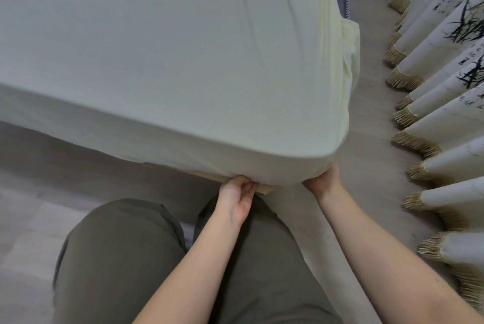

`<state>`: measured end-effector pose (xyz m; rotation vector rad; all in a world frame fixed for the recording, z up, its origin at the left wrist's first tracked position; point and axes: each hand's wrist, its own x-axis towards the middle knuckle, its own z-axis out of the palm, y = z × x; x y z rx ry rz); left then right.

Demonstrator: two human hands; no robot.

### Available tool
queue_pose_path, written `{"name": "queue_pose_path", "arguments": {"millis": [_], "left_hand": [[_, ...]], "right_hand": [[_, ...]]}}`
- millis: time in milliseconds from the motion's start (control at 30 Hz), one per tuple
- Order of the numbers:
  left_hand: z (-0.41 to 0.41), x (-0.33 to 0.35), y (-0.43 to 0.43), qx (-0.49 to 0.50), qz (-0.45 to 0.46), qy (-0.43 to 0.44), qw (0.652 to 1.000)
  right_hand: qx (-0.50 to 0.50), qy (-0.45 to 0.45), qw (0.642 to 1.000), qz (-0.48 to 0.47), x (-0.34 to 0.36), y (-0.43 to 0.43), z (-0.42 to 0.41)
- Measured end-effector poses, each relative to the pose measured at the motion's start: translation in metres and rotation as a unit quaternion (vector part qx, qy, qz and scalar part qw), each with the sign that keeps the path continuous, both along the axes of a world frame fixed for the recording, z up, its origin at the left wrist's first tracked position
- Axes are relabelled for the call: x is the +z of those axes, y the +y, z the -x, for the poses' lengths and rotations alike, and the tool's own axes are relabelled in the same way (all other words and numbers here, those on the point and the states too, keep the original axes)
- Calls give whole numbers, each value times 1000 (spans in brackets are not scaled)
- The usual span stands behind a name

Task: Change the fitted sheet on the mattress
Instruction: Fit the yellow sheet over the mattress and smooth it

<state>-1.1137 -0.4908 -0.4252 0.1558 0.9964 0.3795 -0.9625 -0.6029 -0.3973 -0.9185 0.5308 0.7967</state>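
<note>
Your left hand (237,198) pinches the sheet (183,61) hem at the corner. On your right hand (323,179) the fingers vanish underneath, grip untellable. Curtain (445,103) script is too blurred to read.

Fingers out of sight
Fingers of my right hand (323,182) vanish under the fitted sheet (183,61), perhaps gripping it; the sheet runs off the left edge.
</note>
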Motion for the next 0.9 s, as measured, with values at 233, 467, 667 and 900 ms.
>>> {"name": "queue_pose_path", "arguments": {"millis": [233,467,667,900], "left_hand": [[1,3,3,-25,-9,4,1000],[10,11,2,-30,-2,-36,999],[37,12,23,-205,-81,32,975],[118,20,134,1,-118,222,968]], "right_hand": [[106,126,976,145,-20,0,94],[31,141,989,10,8,43,113],[58,204,976,43,15,49,99],[6,151,988,34,17,65,122]]}}
